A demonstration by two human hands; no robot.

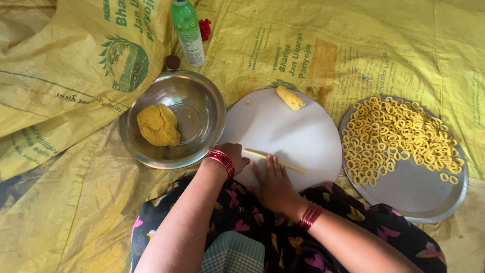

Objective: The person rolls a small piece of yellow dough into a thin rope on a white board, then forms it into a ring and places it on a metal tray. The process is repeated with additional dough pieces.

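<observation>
A thin rope of yellow dough [255, 153] lies on the round white board [293, 131] near its front edge. My right hand [275, 184] rests flat on the rope, fingers together and stretched out. My left hand [233, 154] lies curled at the board's left edge, touching the rope's left end. A short thick piece of dough [289, 97] sits at the far side of the board. Red bangles ring both wrists.
A steel bowl [202, 108] on the left holds a lump of yellow dough [158, 125]. A steel plate [419, 189] on the right carries several dough rings [396, 136]. A green bottle [187, 31] and a small brown cap [173, 61] stand behind the bowl. Yellow sacking [60, 202] covers the floor.
</observation>
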